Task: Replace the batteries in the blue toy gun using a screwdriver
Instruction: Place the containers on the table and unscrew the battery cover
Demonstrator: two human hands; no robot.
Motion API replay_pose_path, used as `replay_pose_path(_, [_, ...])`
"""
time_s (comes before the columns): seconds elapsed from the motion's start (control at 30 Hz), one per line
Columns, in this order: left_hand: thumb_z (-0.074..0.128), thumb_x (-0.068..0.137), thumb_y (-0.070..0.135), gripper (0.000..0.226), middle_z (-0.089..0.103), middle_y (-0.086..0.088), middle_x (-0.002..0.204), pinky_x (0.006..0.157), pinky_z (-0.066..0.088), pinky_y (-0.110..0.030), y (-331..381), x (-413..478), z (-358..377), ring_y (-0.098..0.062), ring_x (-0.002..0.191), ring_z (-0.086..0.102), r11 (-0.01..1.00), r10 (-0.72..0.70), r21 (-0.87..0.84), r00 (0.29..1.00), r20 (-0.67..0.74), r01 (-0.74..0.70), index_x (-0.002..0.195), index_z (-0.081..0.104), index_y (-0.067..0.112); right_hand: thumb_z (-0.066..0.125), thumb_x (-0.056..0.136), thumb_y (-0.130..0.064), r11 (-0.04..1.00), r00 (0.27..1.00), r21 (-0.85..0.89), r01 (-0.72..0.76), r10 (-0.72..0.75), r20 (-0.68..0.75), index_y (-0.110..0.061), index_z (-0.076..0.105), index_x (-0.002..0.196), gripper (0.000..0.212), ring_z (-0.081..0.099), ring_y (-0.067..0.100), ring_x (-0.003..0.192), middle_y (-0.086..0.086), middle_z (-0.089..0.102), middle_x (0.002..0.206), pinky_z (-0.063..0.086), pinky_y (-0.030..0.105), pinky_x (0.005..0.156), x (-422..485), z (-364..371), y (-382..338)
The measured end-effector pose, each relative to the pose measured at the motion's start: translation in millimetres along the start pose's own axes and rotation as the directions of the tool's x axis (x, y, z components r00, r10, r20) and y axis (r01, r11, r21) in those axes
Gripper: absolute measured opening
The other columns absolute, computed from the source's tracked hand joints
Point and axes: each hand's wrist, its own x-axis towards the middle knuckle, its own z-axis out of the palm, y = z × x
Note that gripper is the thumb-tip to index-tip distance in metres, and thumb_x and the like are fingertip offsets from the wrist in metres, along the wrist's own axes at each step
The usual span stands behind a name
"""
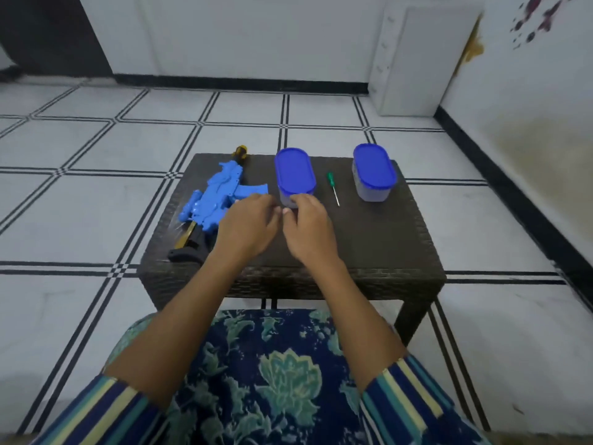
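Blue toy gun [218, 194] lies half hidden behind the left hand [248, 226], whose curled fingers [268, 202] meet the right hand [309, 228]'s, hold unclear.

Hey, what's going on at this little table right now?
A seated person has the left hand and right hand close together at the near end of the left blue-lidded container; whether they actually grip it is unclear. Its lid is on. The blue toy gun lies untouched at the left side of the table. The green-handled screwdriver lies between the two containers, and the right container stands closed. The battery swap hasn't visibly started.
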Motion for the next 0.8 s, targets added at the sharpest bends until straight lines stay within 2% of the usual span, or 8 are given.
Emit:
replay_pose_path(0.1, [0.046,0.095,0.032,0.026,0.065,-0.007,0.096,0.071,0.048,-0.041,12,-9,3,-0.027,0.088,0.06,1.0,0.01,0.002,0.999,0.034,-0.01,0.097,0.062,0.012,0.048,0.097,-0.018,1.0,1.0,-0.006,-0.011,0.011,0.0,-0.007,0.059,0.115,0.024,0.054,0.026,0.107,0.008,0.058,0.115,0.049,0.041,0.086,-8,-9,5])
replay_pose_path(0.2, [0.047,0.095,0.032,0.022,0.063,-0.005,0.097,0.069,0.046,-0.037,17,-8,14,-0.025,0.09,0.059,1.0,0.008,0.028,0.997,0.075,-0.01,0.096,0.061,0.015,0.047,0.098,-0.019,0.999,0.999,-0.018,-0.026,0.027,0.023,-0.008,0.057,0.122,0.028,0.053,0.025,0.114,0.008,0.057,0.122,0.048,0.04,0.092,-8,-12,16])
replay_pose_path(0.37, [0.05,0.094,0.03,0.023,0.063,-0.004,0.109,0.079,0.049,-0.04,5,16,29,-0.024,0.101,0.059,0.998,-0.034,0.048,0.989,0.141,0.028,0.106,0.064,0.016,0.05,0.098,-0.02,0.996,0.997,-0.049,-0.073,0.074,0.026,-0.007,0.054,0.129,0.033,0.052,0.024,0.12,0.008,0.055,0.13,0.048,0.039,0.097,17,-8,45])
replay_pose_path(0.53, [0.055,0.092,0.031,0.022,0.066,-0.005,0.111,0.083,0.051,-0.044,-31,43,41,-0.028,0.103,0.061,0.994,-0.094,0.069,0.984,0.152,0.084,0.101,0.066,0.015,0.051,0.098,-0.021,0.981,0.989,-0.136,-0.141,0.145,0.021,-0.008,0.05,0.133,0.037,0.047,0.023,0.127,0.008,0.051,0.137,0.044,0.035,0.101,60,-2,80])
replay_pose_path(0.6, [0.057,0.091,0.028,0.019,0.066,-0.004,0.109,0.082,0.051,-0.042,-41,49,47,-0.028,0.1,0.062,0.995,-0.09,0.066,0.982,0.167,0.08,0.101,0.067,0.016,0.051,0.099,-0.021,0.966,0.986,-0.211,-0.15,0.16,0.034,-0.007,0.047,0.135,0.039,0.042,0.026,0.133,0.01,0.047,0.142,0.04,0.038,0.108,78,2,93])
replay_pose_path(0.67, [0.058,0.089,0.028,0.016,0.067,-0.003,0.102,0.078,0.051,-0.042,-52,50,56,-0.029,0.094,0.063,0.996,-0.07,0.063,0.984,0.165,0.061,0.095,0.067,0.016,0.049,0.1,-0.022,0.944,0.981,-0.293,-0.152,0.18,0.071,-0.007,0.04,0.142,0.046,0.029,0.027,0.144,0.013,0.035,0.153,0.029,0.039,0.117,94,7,104])
replay_pose_path(0.8, [0.039,0.087,0.047,0.037,0.063,0.002,0.09,0.072,0.051,-0.043,-68,55,67,-0.026,0.083,0.062,0.995,-0.026,0.101,0.978,0.208,0.005,0.086,0.062,0.019,0.046,0.101,-0.029,0.909,0.959,-0.391,-0.147,0.227,0.168,-0.007,0.025,0.151,0.059,0.013,0.026,0.15,0.013,0.017,0.161,0.016,0.038,0.12,117,15,120])
